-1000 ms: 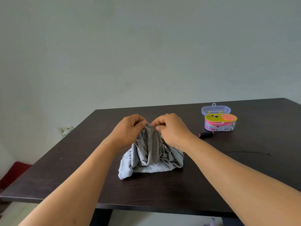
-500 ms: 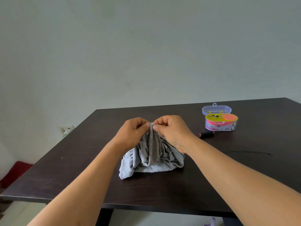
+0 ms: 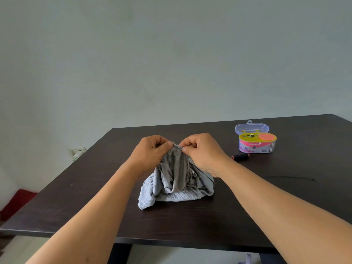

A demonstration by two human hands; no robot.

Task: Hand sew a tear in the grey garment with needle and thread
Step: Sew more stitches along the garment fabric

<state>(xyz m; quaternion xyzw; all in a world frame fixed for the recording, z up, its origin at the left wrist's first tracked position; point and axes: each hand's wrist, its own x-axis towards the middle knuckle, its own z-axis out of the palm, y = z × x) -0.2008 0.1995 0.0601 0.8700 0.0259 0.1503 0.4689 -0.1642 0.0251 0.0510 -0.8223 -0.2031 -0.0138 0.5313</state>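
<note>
stage: early, I see no needle or stitches | left grip (image 3: 150,151) and right grip (image 3: 202,151) both pinch crumpled grey knit garment (image 3: 177,180) top edge, counter (image 3: 285,206) centre | open clear plastic sewing kit (image 3: 256,143), dark spool (image 3: 241,157) at 2 o'clock, untouched | left: thread, sew

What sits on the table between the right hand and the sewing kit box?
In the head view, a dark thread spool lies on the table between the right hand and the sewing kit box.

needle and tear too small to tell, table (image 3: 285,216) cut off right
</note>
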